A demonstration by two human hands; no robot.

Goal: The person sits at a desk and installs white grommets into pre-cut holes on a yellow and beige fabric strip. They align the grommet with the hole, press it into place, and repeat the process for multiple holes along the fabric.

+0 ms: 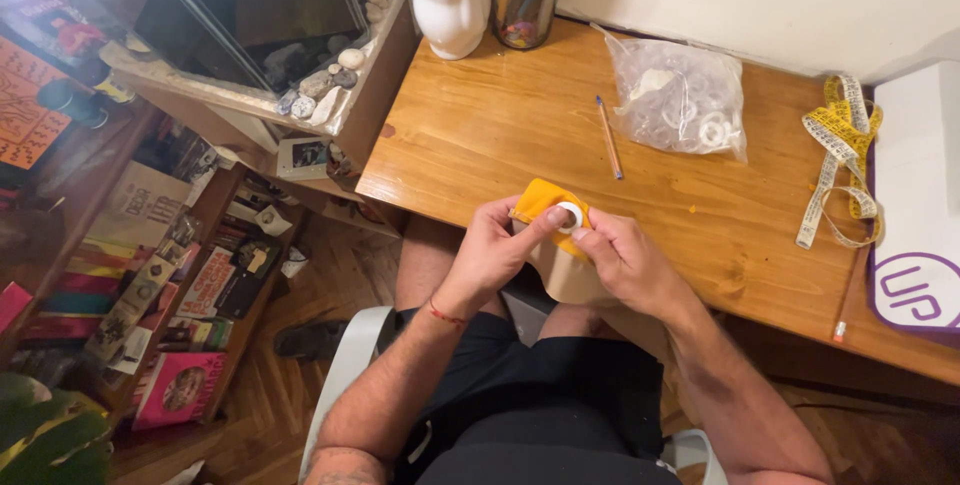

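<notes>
The wooden bench (pixel 500 135) carries a clear bag (pixel 680 95) of white rings, a yellow tape measure (pixel 840 160) and a pencil (pixel 609 137). At its near edge, the left hand (pixel 495 245) and right hand (pixel 620 255) both pinch a yellow cloth (pixel 540 197), with a white ring (pixel 570 216) pressed on it.

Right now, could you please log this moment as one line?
left hand: grips yellow fabric piece | right hand: pinches small white ring | wooden desk

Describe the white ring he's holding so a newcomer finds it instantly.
Start at the wooden desk and go to its near edge, where both hands meet. The small white ring sits on yellow fabric, pinched between left hand and right hand. Other rings stay inside the plastic bag.
</notes>
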